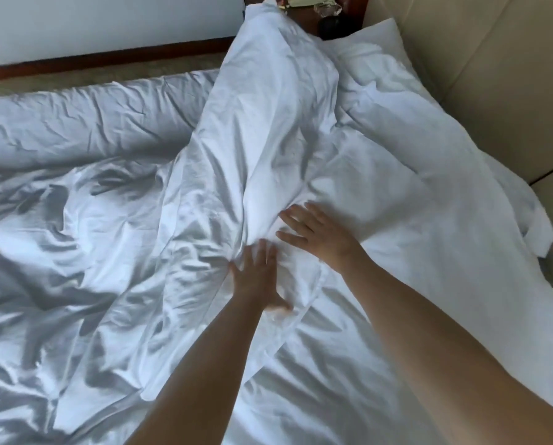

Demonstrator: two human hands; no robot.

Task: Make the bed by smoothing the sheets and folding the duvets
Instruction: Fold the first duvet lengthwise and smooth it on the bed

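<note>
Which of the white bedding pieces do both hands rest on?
The long bunched duvet running up the middle of the bed. Left hand and right hand lie flat on its near end; the pillow lies untouched by the headboard.

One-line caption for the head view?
Left hand and right hand press flat on a rumpled white duvet over the wrinkled sheet.

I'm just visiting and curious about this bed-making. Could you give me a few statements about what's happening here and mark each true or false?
1. Both hands lie flat on the white bedding. True: the left hand and right hand press with spread fingers.
2. The duvet is folded neatly. False: it is bunched in a long ridge.
3. The sheet is wrinkled. True.
4. The person wears long sleeves. False: both forearms are bare.
5. The headboard is dark blue. False: it is beige.
</note>
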